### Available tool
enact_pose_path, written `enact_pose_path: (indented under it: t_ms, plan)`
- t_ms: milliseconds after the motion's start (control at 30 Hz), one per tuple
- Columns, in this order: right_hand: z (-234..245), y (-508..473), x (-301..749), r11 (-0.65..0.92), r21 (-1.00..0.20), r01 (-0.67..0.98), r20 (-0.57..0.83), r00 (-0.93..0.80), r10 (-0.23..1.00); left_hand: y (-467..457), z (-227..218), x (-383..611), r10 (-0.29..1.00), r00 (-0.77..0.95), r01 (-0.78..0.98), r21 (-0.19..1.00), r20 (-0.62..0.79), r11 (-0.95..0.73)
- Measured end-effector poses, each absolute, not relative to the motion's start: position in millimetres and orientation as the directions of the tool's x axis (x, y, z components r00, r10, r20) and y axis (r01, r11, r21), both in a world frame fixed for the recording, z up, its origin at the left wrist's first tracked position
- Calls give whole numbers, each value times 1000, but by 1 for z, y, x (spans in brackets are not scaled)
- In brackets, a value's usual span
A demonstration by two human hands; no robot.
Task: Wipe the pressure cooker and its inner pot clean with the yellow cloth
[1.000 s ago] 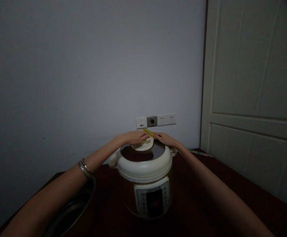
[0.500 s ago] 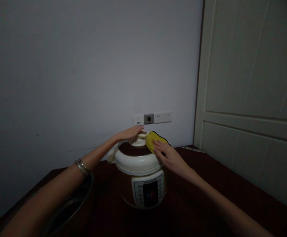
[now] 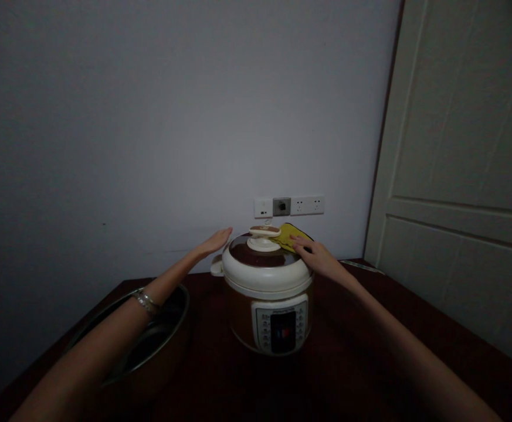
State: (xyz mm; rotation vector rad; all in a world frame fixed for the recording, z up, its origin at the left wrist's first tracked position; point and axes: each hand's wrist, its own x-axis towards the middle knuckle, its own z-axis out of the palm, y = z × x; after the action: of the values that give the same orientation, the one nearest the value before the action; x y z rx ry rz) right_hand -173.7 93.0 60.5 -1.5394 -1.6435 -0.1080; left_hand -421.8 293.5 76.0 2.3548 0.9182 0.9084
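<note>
Touching a soft, light yellow cloth [image 3: 285, 237] on the lid [image 3: 244, 254] of the electric pressure cooker [image 3: 267, 281], which is sitting on the desk [image 3: 220, 375], the flat right hand [image 3: 318, 259] is working apart from the open left hand [image 3: 214, 241]; the limp cloth is best pinched at its edge.

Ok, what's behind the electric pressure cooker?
A yellow cloth shows past the far side of the electric pressure cooker, the right hand at its edge; a white socket strip sits above on the wall. The cooker hides the tabletop directly behind it.
</note>
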Motion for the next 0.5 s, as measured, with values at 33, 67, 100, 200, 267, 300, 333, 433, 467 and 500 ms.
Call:
enact_pose_path:
  t_ms: [33, 67, 100, 200, 267, 300, 333, 433, 467, 500]
  plan:
    - [56, 87, -178, 238, -461, 855, 643, 137, 754, 295, 69, -429, 742, 544, 437, 623, 392, -649]
    - [52, 78, -185, 246, -444, 861, 665, 133, 735, 295, 63, -435, 765, 528, 452, 640, 369, -622]
    - [47, 69, -192, 259, -422, 869, 684, 117, 720, 296, 57, -440, 782, 517, 465, 653, 348, -598]
    - [38, 44, -221, 305, -321, 896, 725, 25, 689, 292, 43, -448, 801, 508, 467, 681, 315, -564]
    - [38, 36, -239, 295, -246, 923, 726, -26, 687, 287, 37, -447, 798, 512, 453, 688, 319, -566]
    - [40, 36, -246, 279, -212, 937, 722, -43, 691, 284, 35, -445, 796, 510, 446, 691, 327, -570]
    - [43, 38, -253, 266, -179, 947, 713, -61, 698, 281, 33, -443, 795, 505, 438, 694, 337, -572]
    - [57, 52, -266, 278, -99, 955, 659, -147, 738, 277, 27, -438, 802, 472, 421, 707, 365, -569]
    - [62, 58, -270, 297, -74, 952, 635, -184, 750, 277, 25, -437, 808, 458, 421, 710, 370, -564]
    - [66, 65, -275, 316, -50, 947, 614, -221, 758, 277, 23, -436, 813, 446, 425, 712, 373, -559]
